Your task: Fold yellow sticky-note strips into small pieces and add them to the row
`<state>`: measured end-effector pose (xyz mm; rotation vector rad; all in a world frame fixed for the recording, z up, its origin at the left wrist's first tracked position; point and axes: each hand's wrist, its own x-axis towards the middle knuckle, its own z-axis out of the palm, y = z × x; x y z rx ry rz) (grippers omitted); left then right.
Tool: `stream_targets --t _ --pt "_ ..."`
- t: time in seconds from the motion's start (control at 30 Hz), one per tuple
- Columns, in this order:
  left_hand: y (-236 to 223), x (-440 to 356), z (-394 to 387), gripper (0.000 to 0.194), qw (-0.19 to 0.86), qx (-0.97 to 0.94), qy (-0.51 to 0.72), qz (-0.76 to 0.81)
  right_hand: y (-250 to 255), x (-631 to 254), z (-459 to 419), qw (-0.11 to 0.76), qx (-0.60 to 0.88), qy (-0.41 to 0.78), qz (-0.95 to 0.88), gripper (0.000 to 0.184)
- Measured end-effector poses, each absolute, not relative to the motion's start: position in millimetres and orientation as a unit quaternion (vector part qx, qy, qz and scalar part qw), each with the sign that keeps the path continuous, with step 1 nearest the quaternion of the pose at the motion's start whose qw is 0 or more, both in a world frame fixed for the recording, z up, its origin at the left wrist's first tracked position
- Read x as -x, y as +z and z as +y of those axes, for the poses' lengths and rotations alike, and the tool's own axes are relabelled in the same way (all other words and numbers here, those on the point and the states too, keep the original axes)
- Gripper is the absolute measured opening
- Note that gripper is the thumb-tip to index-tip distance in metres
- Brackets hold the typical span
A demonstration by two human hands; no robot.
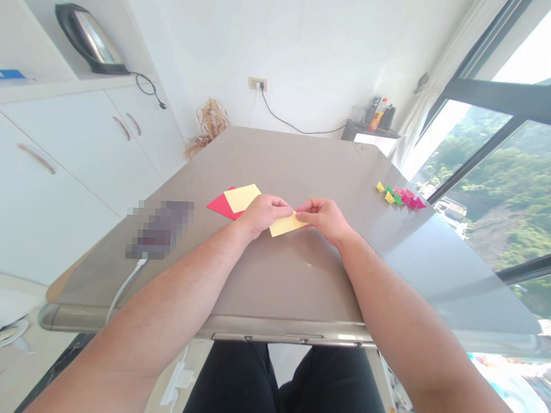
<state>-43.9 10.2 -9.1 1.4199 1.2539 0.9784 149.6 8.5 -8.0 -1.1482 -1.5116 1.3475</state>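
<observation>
Both hands meet at a pale yellow sheet of paper [281, 226] in the middle of the grey table [291, 279]. My left hand [262, 213] pinches its upper left part, with the thumb and fingers together. On the right side, my right hand [325, 219] grips the same paper between thumb and fingers. A crease seems to run between the two hands. Just left of my left hand lies another yellow sheet [241, 197], resting on red paper [222, 205]. A small bit of red shows under my right hand; what it belongs to is hidden.
Several small folded paper pieces [400, 196], yellow, green and pink, stand at the right table edge near the window. A blurred-out dark object [161, 229] with a white cable [124, 285] lies on the left. Behind the table, a small cabinet [371, 133] holds bottles.
</observation>
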Motion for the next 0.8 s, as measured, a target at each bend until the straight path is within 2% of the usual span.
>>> stream_targets --t 0.53,0.8 --pt "-7.1 43.1 7.9 0.017 0.436 -0.616 0.385 0.531 -3.9 -146.6 5.3 0.39 0.47 0.525 -0.593 0.013" --pt "-6.2 42.7 6.2 0.017 0.433 -0.625 0.384 0.523 -3.6 -145.3 4.7 0.36 0.501 0.5 -0.608 0.009"
